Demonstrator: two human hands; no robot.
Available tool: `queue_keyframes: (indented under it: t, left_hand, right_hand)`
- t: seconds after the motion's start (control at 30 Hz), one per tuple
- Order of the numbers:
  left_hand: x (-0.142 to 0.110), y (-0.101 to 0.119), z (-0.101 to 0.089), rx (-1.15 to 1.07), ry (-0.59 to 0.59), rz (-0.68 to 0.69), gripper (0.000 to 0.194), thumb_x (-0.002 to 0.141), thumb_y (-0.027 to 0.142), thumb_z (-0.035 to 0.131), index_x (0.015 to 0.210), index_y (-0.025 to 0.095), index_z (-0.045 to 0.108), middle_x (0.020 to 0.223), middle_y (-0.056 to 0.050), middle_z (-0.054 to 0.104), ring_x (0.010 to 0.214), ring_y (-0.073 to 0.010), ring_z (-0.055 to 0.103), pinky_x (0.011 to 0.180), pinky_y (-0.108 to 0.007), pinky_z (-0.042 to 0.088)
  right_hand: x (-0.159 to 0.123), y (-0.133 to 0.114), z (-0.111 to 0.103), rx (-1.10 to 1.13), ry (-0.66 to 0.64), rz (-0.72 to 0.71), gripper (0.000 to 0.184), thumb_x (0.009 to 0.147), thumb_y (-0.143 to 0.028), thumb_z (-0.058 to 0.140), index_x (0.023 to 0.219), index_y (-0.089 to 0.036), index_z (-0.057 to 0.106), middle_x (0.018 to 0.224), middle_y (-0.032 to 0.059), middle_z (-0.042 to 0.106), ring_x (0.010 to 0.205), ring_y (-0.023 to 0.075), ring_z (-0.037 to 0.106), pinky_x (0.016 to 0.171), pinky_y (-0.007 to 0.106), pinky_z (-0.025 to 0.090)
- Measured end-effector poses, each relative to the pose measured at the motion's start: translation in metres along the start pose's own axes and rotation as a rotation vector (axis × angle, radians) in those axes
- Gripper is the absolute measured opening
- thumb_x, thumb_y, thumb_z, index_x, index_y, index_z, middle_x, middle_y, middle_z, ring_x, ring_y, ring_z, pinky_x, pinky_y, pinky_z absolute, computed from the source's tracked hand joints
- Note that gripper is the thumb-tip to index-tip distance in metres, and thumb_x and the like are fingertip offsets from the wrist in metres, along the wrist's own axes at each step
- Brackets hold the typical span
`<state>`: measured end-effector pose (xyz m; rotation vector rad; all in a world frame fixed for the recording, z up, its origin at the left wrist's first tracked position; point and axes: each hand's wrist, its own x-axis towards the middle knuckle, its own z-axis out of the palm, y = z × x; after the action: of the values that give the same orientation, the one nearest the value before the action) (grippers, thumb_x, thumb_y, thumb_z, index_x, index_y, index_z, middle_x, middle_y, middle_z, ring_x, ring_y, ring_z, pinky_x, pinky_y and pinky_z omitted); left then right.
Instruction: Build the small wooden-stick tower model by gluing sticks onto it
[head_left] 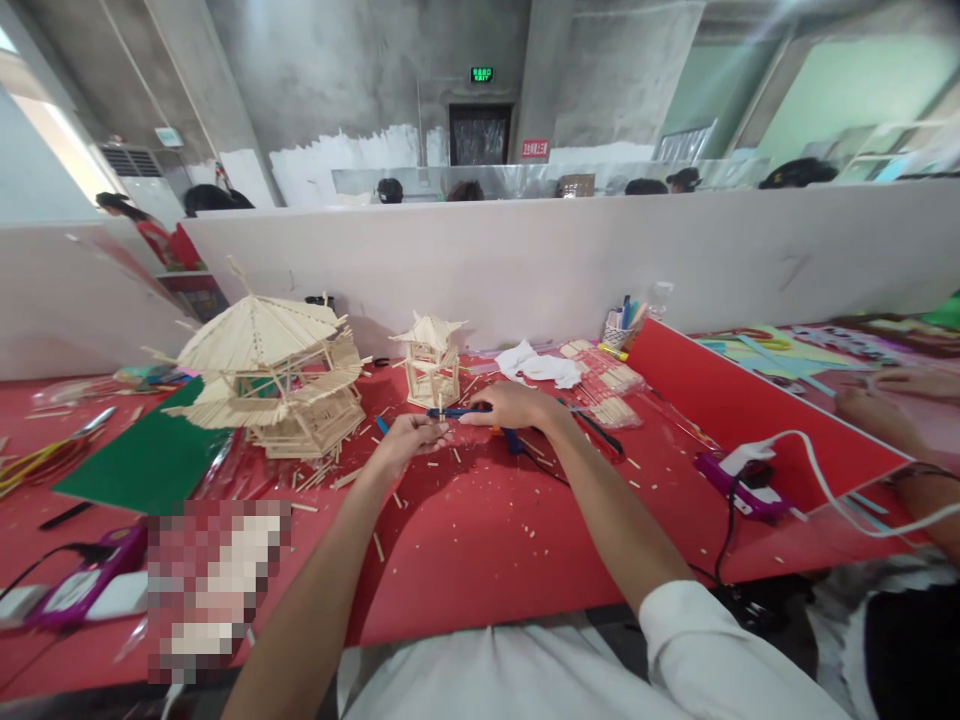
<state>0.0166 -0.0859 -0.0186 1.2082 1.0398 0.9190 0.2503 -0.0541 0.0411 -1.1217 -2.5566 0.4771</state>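
My left hand (415, 440) is closed in a pinch on a short wooden stick (441, 404), which points upward from the fingertips. Against that stick lies a slim dark-blue tool (459, 411), gripped by my right hand (516, 406); it looks like a cutter, but its exact kind is too small to tell. Right behind both hands stands a small pavilion model (433, 365) made of pale wooden sticks. A larger stick pavilion (270, 375) with a wide pointed roof is to the left. Under my right hand sits a blue glue gun (513, 441), partly hidden.
Stick scraps litter the red table (465, 570). White tissue (537, 364), bagged sticks (607, 385) and a pen holder (619, 325) stand behind on the right. Purple power strips (750, 490) lie at both sides. A green board (142, 450) is left; another person's hand (874, 415) is far right.
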Motion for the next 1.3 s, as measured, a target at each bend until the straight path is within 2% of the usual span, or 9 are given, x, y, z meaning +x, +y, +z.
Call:
queue_keyframes:
  t: [0.17,0.3,0.53,0.73,0.9,1.07,1.3]
  left_hand:
    - [-0.002,0.002,0.001,-0.024,-0.012,-0.045,0.036,0.053,0.037,0.088,0.073,0.012,0.072,0.077,-0.007,0.073,0.059,-0.0086,0.062,0.061,-0.019,0.051]
    - [-0.003,0.004,0.003,-0.027,-0.003,-0.047,0.037,0.052,0.037,0.089,0.073,0.012,0.071,0.074,-0.007,0.073,0.059,-0.0084,0.062,0.062,-0.019,0.051]
    - [-0.006,0.01,0.004,0.033,0.01,-0.057,0.04,0.049,0.038,0.09,0.073,0.012,0.071,0.072,-0.005,0.073,0.061,-0.01,0.064,0.065,-0.021,0.052]
    - [-0.006,0.012,0.004,0.041,0.011,-0.054,0.042,0.049,0.039,0.089,0.074,0.012,0.07,0.07,-0.004,0.072,0.061,-0.0089,0.063,0.065,-0.019,0.051]
    - [-0.005,0.012,0.001,0.081,0.018,-0.038,0.043,0.05,0.042,0.089,0.073,0.011,0.07,0.073,-0.006,0.073,0.063,-0.0114,0.065,0.067,-0.023,0.052]
    - [-0.005,0.014,-0.01,0.095,0.037,-0.02,0.042,0.05,0.042,0.088,0.071,0.012,0.068,0.072,-0.006,0.073,0.06,-0.0117,0.063,0.065,-0.024,0.051]
    - [-0.006,0.011,-0.017,0.139,0.005,-0.029,0.042,0.05,0.043,0.087,0.071,0.012,0.069,0.072,-0.006,0.073,0.064,-0.0133,0.064,0.068,-0.025,0.052]
  right_hand:
    - [-0.003,-0.001,0.001,0.042,0.018,0.001,0.038,0.072,-0.063,0.068,0.068,-0.025,0.07,0.066,0.002,0.066,0.063,0.0177,0.055,0.063,0.028,0.034]
    - [-0.004,-0.003,0.0,-0.011,0.025,0.007,0.037,0.076,-0.061,0.064,0.073,-0.025,0.071,0.071,0.0035,0.069,0.068,0.0191,0.057,0.064,0.028,0.035]
    - [-0.007,-0.009,-0.004,-0.155,-0.084,-0.02,0.043,0.088,-0.058,0.049,0.087,-0.021,0.07,0.079,0.005,0.069,0.066,0.0159,0.056,0.063,0.026,0.031]
    - [-0.007,-0.013,-0.005,-0.263,-0.12,0.008,0.049,0.091,-0.061,0.041,0.092,-0.02,0.068,0.084,0.0065,0.07,0.071,0.0172,0.058,0.062,0.027,0.03]
    - [-0.005,-0.017,0.002,-0.374,-0.123,0.013,0.056,0.093,-0.063,0.034,0.099,-0.019,0.068,0.092,0.0105,0.072,0.081,0.0225,0.063,0.067,0.029,0.034]
    - [0.003,-0.027,0.012,-0.514,-0.083,0.028,0.065,0.097,-0.06,0.021,0.105,-0.015,0.068,0.096,0.0163,0.072,0.087,0.0276,0.065,0.076,0.034,0.039]
    - [0.0,-0.034,0.026,-0.557,-0.061,0.066,0.064,0.1,-0.053,0.018,0.105,-0.013,0.068,0.097,0.0175,0.073,0.089,0.0288,0.067,0.079,0.035,0.042]
